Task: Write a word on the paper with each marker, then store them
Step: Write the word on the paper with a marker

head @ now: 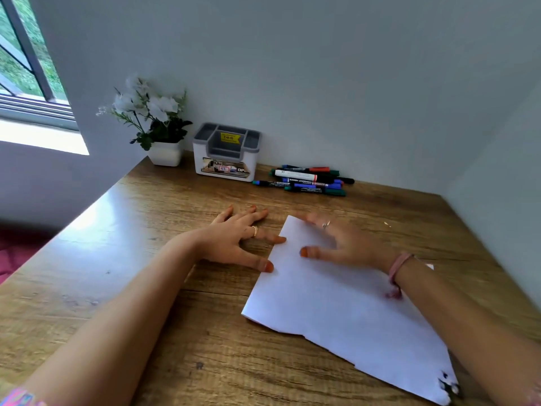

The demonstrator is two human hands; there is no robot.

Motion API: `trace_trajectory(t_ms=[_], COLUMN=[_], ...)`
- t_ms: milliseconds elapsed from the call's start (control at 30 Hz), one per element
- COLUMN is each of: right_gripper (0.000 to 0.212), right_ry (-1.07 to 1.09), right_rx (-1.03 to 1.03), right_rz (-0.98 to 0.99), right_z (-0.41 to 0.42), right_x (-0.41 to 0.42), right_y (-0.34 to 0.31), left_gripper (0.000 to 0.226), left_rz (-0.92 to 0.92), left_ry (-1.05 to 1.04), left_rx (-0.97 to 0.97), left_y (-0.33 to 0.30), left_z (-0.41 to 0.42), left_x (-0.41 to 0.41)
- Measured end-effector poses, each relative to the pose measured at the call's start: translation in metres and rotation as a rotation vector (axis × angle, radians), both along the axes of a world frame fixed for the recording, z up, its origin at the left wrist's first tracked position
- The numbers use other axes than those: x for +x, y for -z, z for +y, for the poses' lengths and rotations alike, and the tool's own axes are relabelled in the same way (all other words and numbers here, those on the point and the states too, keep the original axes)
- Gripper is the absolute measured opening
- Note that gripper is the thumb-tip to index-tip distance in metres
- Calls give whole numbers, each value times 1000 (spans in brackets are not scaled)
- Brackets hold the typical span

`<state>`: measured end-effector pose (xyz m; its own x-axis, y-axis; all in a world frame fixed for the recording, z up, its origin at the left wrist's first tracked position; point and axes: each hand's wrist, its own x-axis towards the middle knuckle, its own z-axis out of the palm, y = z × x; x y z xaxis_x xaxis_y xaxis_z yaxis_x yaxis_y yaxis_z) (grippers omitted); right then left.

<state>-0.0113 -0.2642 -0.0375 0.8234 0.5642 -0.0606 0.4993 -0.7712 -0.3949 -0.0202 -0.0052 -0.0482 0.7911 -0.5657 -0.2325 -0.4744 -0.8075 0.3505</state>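
At the far left corner of a white paper [345, 303], the fingers [265, 265] of a person's left hand [231, 238] lie spread and straight, grasping nothing, with the thumb tip and one fingertip touching the sheet's left edge and the rest flat on the wooden counter [146, 288]. A gold ring sits on one finger. Opposite it, the right hand [348, 244] rests palm down on the upper part of the sheet, its fingers likewise released and splayed, slightly blurred; a ring shows on one finger and a pink band [398, 266] circles the wrist. Both forearms reach in from the near edge.

The paper lies tilted on the counter, blank where it can be seen, its near edge ragged. Beyond the hands, against the back wall, a loose pile of markers [307, 180] lies on its side, with black, blue, green and red caps and one white barrel. Just left of the pile stands a white and grey desk organizer [225, 153] bearing a yellow price sticker. Further left, a small white pot of white flowers [155, 124] stands in the corner, near a window [26, 60].
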Motion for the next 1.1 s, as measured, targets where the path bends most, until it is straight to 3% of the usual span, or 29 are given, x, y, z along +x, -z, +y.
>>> trace_trajectory(t_ms=[100, 233, 500, 667, 767, 833, 933, 1000, 1100], right_gripper=[47, 38, 31, 31, 22, 16, 7, 6, 16], right_ry=[208, 373, 350, 243, 318, 401, 445, 424, 420], right_rx=[116, -71, -271, -432, -136, 227, 816, 948, 919], right_rz=[-221, -334, -452, -421, -276, -111, 265, 365, 340], right_z=[-8, -14, -5, -4, 4, 14, 32, 40, 48], right_x=[44, 81, 96, 86, 65, 41, -2, -21, -37], right_y=[-2, 3, 6, 1, -16, -31, -47, -48, -39], left_gripper=[62, 55, 38, 57, 55, 52, 48, 51, 52], left_rz=[8, 26, 60, -26, -143, -147, -9, 124, 250], left_ry=[-3, -14, -74, -168, -211, -221, -266, -244, -194], left_rx=[2, -51, -215, -259, -411, -572, -816, -947, -990], left_y=[1, -2, -4, 1, -1, -6, -14, -21, -26], left_z=[1, 1, 1, -4, -12, -18, -27, -29, -30], left_x=[0, -1, 0, 3, 1, -3, -13, -20, -30])
